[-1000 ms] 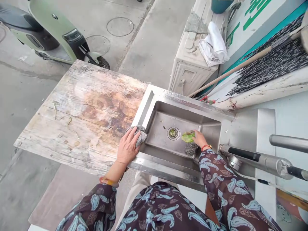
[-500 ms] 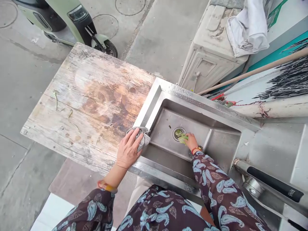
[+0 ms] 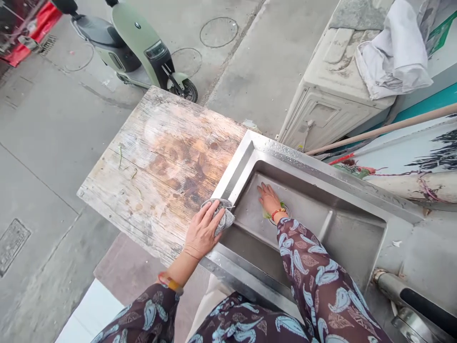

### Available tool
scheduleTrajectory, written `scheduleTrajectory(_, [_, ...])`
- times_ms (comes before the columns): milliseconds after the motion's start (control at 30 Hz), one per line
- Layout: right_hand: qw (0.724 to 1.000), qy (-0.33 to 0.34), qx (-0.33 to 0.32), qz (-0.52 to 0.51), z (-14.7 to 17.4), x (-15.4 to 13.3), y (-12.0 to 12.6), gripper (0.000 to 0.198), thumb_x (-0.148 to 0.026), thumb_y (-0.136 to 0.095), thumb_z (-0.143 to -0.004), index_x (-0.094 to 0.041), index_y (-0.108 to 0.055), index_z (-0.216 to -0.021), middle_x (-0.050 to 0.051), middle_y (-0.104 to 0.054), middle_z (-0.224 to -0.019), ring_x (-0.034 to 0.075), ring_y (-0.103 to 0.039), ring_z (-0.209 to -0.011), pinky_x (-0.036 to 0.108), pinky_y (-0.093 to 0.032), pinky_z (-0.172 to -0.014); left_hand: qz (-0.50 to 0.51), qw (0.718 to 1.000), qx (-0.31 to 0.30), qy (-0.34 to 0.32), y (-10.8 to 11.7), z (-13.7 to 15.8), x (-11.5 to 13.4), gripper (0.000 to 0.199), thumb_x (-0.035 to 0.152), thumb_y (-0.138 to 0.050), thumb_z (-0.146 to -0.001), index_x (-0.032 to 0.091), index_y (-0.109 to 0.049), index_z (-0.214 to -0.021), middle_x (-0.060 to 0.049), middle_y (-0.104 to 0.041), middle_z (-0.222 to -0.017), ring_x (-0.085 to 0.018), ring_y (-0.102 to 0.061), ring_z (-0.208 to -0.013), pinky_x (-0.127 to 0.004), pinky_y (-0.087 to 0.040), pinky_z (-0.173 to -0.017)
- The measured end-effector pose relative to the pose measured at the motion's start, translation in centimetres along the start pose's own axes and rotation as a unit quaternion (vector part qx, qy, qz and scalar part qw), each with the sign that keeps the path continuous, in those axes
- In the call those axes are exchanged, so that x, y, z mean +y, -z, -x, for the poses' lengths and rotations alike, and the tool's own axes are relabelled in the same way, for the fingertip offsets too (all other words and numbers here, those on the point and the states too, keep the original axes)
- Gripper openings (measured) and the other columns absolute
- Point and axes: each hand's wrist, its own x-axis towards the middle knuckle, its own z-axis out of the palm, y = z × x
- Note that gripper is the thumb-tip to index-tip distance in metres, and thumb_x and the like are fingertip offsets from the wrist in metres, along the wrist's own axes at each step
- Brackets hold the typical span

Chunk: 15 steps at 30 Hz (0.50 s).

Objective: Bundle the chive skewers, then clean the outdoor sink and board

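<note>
My left hand [image 3: 203,231] presses a bunched grey cloth [image 3: 224,220] against the left rim of the steel sink [image 3: 228,183], its fingers bent over the cloth. Down in the basin, my right hand [image 3: 269,199] lies palm down on the floor with its fingers reaching toward the far left. A green vegetable leaf [image 3: 265,214] shows under the palm by the thumb side. Part of the drain [image 3: 287,211] appears beside my right wrist, with a bit of green at it; the rest is covered.
A worn wooden board [image 3: 167,143] adjoins the sink on the left, with a few thin vegetable scraps [image 3: 120,156] on it. At the lower right is a faucet [image 3: 410,295]. Beyond stand a green scooter [image 3: 143,47] and a pale metal unit [image 3: 321,105] with a white cloth [image 3: 396,52].
My right hand has moved left across the drain with the leaf, its fingers stretching out over the basin floor. My left hand stays on the cloth. The view has shifted.
</note>
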Motion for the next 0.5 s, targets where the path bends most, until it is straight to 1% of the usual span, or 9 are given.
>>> scheduleTrajectory(67, [1.000, 0.011, -0.010, 0.010, 2.7, -0.3, -1.4, 0.061, -0.014, -0.049, -0.087, -0.019, -0.047, -0.148, 0.008, -0.029, -0.164, 0.028, -0.024, -0.151, 0.048, -0.027, -0.120, 0.012, 1.000, -0.005, 0.014, 0.4, 0.3, 0.2, 0.063, 0.027, -0.066, -0.081, 0.020, -0.055, -0.142, -0.015, -0.043, -0.157, -0.037, -0.039, -0.143, -0.053, -0.036, -0.115])
scheduleTrajectory(100, [1.000, 0.013, -0.014, 0.012, 4.5, 0.2, -2.0, 0.060, -0.015, -0.048, -0.087, -0.020, -0.048, -0.147, 0.007, -0.031, -0.164, 0.028, -0.026, -0.151, 0.049, -0.026, -0.121, 0.018, 1.000, -0.008, 0.020, 0.7, 0.6, 0.4, 0.063, 0.029, -0.066, -0.081, 0.021, -0.055, -0.142, -0.015, -0.044, -0.157, -0.037, -0.040, -0.143, -0.053, -0.036, -0.115])
scheduleTrajectory(200, [0.999, 0.014, -0.025, -0.016, 9.5, 3.5, -3.7, 0.054, -0.028, -0.049, -0.084, -0.024, -0.060, -0.136, 0.007, -0.043, -0.158, 0.031, -0.036, -0.146, 0.053, -0.025, -0.121, 0.020, 0.999, -0.021, 0.022, 1.4, 1.3, 0.9, 0.069, 0.036, -0.069, -0.080, 0.021, -0.051, -0.144, -0.015, -0.042, -0.157, -0.037, -0.041, -0.142, -0.051, -0.037, -0.113])
scheduleTrajectory(267, [0.998, -0.008, -0.001, -0.056, 11.4, 5.7, -4.7, 0.050, -0.039, -0.054, -0.074, -0.028, -0.070, -0.120, 0.006, -0.053, -0.149, 0.037, -0.042, -0.141, 0.057, -0.024, -0.120, 0.002, 1.000, -0.027, 0.014, 1.7, 1.8, 1.0, 0.073, 0.041, -0.070, -0.079, 0.020, -0.048, -0.146, -0.015, -0.041, -0.158, -0.036, -0.040, -0.142, -0.049, -0.039, -0.110])
scheduleTrajectory(333, [0.994, -0.037, 0.049, -0.089, 12.2, 6.2, -5.7, 0.046, -0.044, -0.057, -0.064, -0.033, -0.076, -0.106, 0.007, -0.059, -0.142, 0.042, -0.040, -0.141, 0.061, -0.023, -0.119, -0.019, 1.000, -0.022, 0.011, 1.9, 2.3, 1.1, 0.075, 0.045, -0.070, -0.079, 0.020, -0.047, -0.146, -0.014, -0.040, -0.159, -0.035, -0.040, -0.141, -0.046, -0.041, -0.107])
scheduleTrajectory(367, [0.992, -0.029, 0.057, -0.106, 12.5, 5.8, -6.1, 0.045, -0.045, -0.058, -0.062, -0.036, -0.076, -0.102, 0.004, -0.060, -0.141, 0.042, -0.040, -0.142, 0.060, -0.024, -0.120, -0.028, 0.999, -0.018, 0.009, 2.0, 2.6, 1.1, 0.074, 0.047, -0.069, -0.080, 0.020, -0.046, -0.146, -0.012, -0.040, -0.159, -0.034, -0.040, -0.141, -0.045, -0.042, -0.105])
scheduleTrajectory(400, [0.991, -0.013, 0.050, -0.124, 12.8, 4.8, -6.4, 0.044, -0.045, -0.058, -0.059, -0.039, -0.077, -0.098, 0.002, -0.063, -0.138, 0.042, -0.041, -0.141, 0.059, -0.026, -0.119, -0.035, 0.999, -0.013, 0.005, 2.2, 2.9, 1.2, 0.074, 0.048, -0.068, -0.081, 0.020, -0.046, -0.145, -0.012, -0.040, -0.159, -0.033, -0.040, -0.140, -0.043, -0.043, -0.103])
scheduleTrajectory(433, [0.990, 0.008, 0.028, -0.140, 13.1, 3.5, -6.6, 0.043, -0.044, -0.059, -0.056, -0.043, -0.078, -0.095, 0.000, -0.066, -0.133, 0.041, -0.044, -0.139, 0.058, -0.029, -0.119, -0.042, 0.999, -0.009, 0.001, 2.3, 3.1, 1.3, 0.073, 0.049, -0.067, -0.081, 0.021, -0.047, -0.145, -0.011, -0.040, -0.159, -0.032, -0.041, -0.140, -0.042, -0.044, -0.101])
scheduleTrajectory(500, [0.985, 0.039, -0.045, -0.159, 13.8, 0.6, -6.4, 0.039, -0.040, -0.062, -0.049, -0.048, -0.077, -0.083, -0.003, -0.072, -0.120, 0.042, -0.053, -0.131, 0.058, -0.036, -0.114, -0.055, 0.998, 0.000, -0.010, 2.8, 3.5, 1.4, 0.070, 0.051, -0.065, -0.083, 0.020, -0.048, -0.143, -0.011, -0.041, -0.159, -0.030, -0.041, -0.139, -0.039, -0.046, -0.096])
